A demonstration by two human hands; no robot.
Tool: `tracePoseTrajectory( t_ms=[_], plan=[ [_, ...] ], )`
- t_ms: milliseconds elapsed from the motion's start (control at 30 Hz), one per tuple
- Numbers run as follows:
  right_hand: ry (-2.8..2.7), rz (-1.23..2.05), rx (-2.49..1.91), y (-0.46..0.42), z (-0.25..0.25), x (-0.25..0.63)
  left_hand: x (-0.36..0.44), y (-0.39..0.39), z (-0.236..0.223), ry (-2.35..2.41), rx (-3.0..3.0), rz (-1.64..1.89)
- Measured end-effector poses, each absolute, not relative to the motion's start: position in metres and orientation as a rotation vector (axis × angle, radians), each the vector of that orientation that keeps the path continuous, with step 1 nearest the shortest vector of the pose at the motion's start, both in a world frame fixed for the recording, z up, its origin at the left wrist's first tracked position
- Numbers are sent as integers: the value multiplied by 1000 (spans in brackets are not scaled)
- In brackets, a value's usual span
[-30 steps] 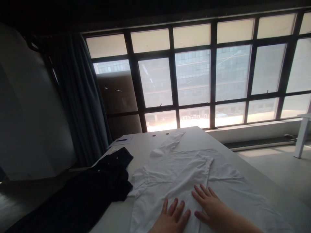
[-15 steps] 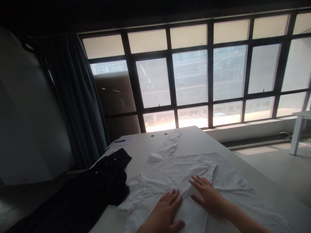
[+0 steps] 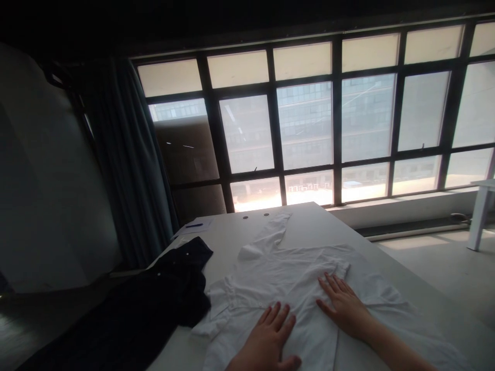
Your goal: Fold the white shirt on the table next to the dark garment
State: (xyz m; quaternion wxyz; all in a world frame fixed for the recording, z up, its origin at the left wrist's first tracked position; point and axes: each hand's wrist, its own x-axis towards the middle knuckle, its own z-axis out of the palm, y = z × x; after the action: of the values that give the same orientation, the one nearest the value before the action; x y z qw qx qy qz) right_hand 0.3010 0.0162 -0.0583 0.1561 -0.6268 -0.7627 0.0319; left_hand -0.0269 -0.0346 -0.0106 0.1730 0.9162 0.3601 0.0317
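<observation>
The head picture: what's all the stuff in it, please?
Shirt: 1, white, spread on table
Dark clothing: 1, nearly black, table's left side
Table: 1, white, middle
Paper: at least 1, white, far left corner
Pen: 1, blue, on paper
Round fittings: 2, dark, table's far end
Window: 1, black frame, behind table
Curtain: 1, dark blue, left
Wall: 1, grey, far left
Floor: 1, grey, right
Side table: 1, white, right edge
Left hand, right hand: 2, bare, on shirt
</observation>
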Motion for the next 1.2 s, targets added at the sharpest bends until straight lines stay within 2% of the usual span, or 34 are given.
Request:
tracePoseTrajectory(
  t_ms=[133,433,633,933,1200],
  plan=[
    [-2215,112,-1803,17,-52,300,-27,-33,-14,1011,2618,103],
    [-2220,247,-1907,63,16,273,-26,-34,-16,1000,2641,117],
    [-2065,283,-1970,94,4,247,-29,-30,-22,975,2719,128],
    [-2024,323,-2005,107,-12,260,-33,-24,-41,978,3066,228],
    [-2025,170,-1959,111,-19,253,-29,-30,-35,820,3252,323]
  ],
)
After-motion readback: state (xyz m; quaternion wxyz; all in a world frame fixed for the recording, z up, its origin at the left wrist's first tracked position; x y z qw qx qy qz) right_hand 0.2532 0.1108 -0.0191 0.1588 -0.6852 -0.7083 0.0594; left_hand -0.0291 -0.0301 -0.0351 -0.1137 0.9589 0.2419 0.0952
